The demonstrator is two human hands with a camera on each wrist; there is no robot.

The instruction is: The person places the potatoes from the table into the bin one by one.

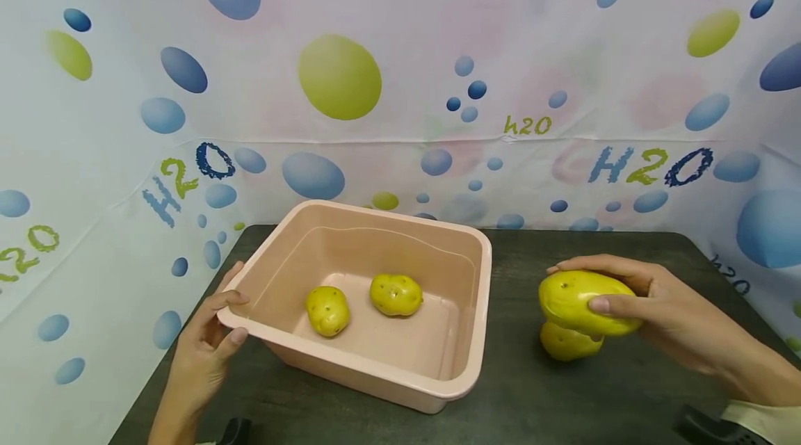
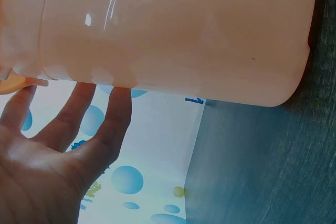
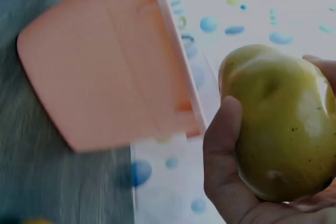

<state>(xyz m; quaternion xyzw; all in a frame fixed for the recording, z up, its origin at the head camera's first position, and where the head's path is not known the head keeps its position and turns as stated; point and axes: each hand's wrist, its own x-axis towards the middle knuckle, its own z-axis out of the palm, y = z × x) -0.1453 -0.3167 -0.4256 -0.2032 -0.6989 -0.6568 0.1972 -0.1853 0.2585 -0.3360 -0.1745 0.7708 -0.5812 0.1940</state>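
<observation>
A pink plastic basin [image 1: 375,365] stands on the dark table with two yellow potatoes inside, one potato [image 1: 327,311] on the left and another potato [image 1: 396,295] nearer the middle. My left hand [image 1: 203,341] grips the basin's left corner at the rim; in the left wrist view its fingers [image 2: 113,124] touch the basin wall. To the right of the basin, my right hand [image 1: 657,306] holds a large yellow potato [image 1: 578,299] between thumb and fingers, above the table. Beneath it a further potato [image 1: 566,344] lies on the table, partly hidden by the held one.
The dark table [image 1: 513,389] reaches back to a white curtain [image 1: 400,97] printed with blue and green bubbles and lettering. A dark strap [image 1: 719,427] shows at the right wrist, beside a pale sleeve [image 1: 766,421].
</observation>
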